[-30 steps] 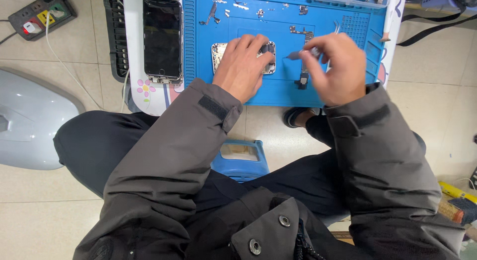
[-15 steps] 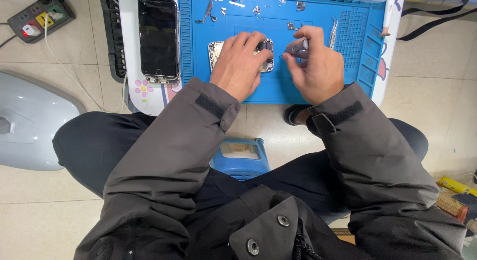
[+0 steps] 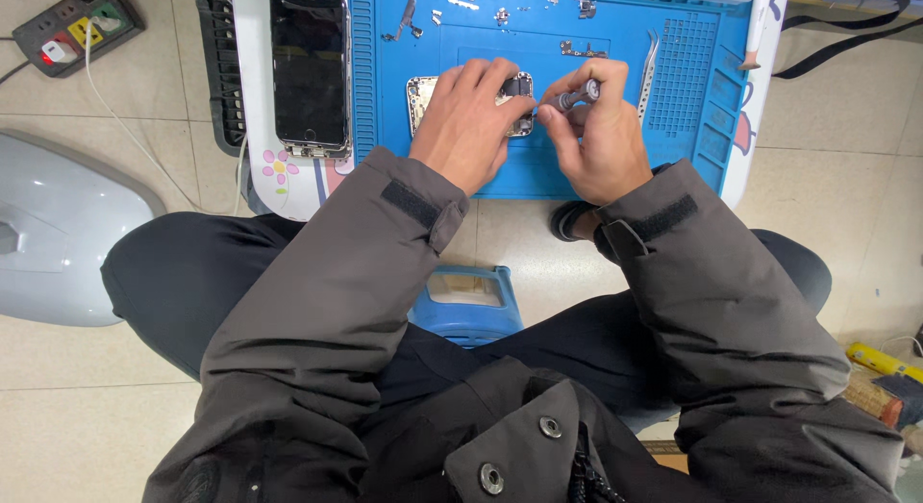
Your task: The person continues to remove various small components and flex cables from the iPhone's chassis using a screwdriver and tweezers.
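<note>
My left hand lies flat on an opened phone body and presses it onto the blue work mat. My right hand grips a small grey screwdriver, whose tip points at the phone body's right edge next to my left fingertips. Most of the phone body is hidden under my left hand. Both sleeves are dark grey.
A detached phone screen lies face up left of the mat on a white board. Tweezers and small metal parts rest on the mat. A power strip sits far left, a blue stool below me.
My right hand has moved left from the mat's right part to the phone body, now with the screwdriver at its edge. My left hand stayed on the phone.
</note>
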